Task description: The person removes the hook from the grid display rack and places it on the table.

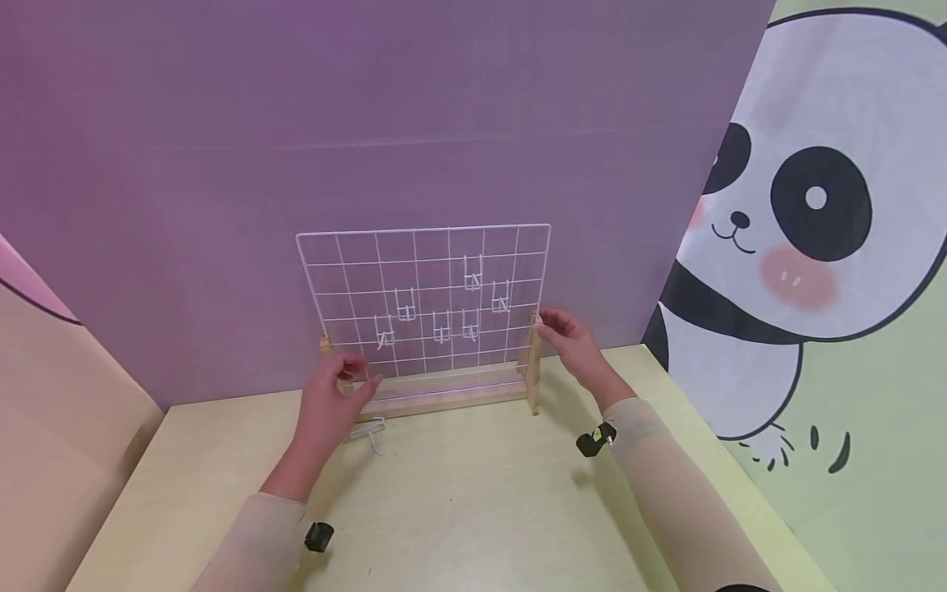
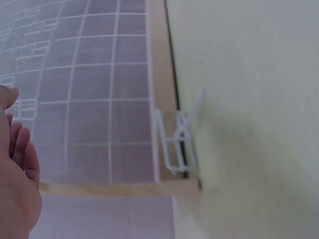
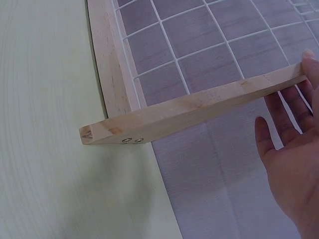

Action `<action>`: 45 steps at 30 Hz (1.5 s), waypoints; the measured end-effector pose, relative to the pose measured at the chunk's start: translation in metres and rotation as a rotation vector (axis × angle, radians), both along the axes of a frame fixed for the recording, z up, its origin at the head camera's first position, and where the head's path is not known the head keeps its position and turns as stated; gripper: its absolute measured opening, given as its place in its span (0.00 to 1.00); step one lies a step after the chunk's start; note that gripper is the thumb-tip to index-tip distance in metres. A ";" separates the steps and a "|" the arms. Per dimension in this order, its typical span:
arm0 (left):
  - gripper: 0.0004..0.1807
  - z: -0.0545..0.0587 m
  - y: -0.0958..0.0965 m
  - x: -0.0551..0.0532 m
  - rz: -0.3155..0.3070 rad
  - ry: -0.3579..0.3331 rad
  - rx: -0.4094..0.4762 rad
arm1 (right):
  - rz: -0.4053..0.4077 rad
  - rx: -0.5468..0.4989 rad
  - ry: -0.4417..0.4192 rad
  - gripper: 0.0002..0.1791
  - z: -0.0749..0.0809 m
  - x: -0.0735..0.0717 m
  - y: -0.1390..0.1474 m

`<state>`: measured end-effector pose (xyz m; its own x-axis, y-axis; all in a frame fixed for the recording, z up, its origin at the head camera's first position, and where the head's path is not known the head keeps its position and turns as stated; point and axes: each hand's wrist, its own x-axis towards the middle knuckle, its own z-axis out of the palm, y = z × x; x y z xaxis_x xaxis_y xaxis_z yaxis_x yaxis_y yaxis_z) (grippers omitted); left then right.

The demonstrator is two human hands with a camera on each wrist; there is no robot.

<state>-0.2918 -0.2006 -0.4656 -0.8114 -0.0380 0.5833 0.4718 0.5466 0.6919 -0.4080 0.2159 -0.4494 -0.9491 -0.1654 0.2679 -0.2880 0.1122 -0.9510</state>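
Now left hand (image 1: 330, 403) half-open near wire grid (image 1: 450, 286); right hand (image 1: 579, 352) seemingly pinching wooden post (image 1: 534, 374).

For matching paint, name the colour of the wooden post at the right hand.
The wooden post is pale tan, clearest in the right wrist view.

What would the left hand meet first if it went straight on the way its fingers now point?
Most likely the lower left part of the white wire grid, which looks just beyond the left hand; the gap in depth is hard to judge.
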 end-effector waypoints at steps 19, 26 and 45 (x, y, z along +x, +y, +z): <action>0.12 0.025 0.023 -0.015 -0.007 0.150 0.138 | -0.013 -0.002 -0.021 0.22 0.003 0.003 -0.001; 0.07 0.025 0.023 -0.018 -0.005 0.176 0.140 | -0.002 -0.016 -0.022 0.22 0.002 0.000 0.000; 0.09 0.041 0.019 -0.027 0.059 0.433 0.113 | -0.010 0.000 -0.034 0.23 0.001 0.001 0.001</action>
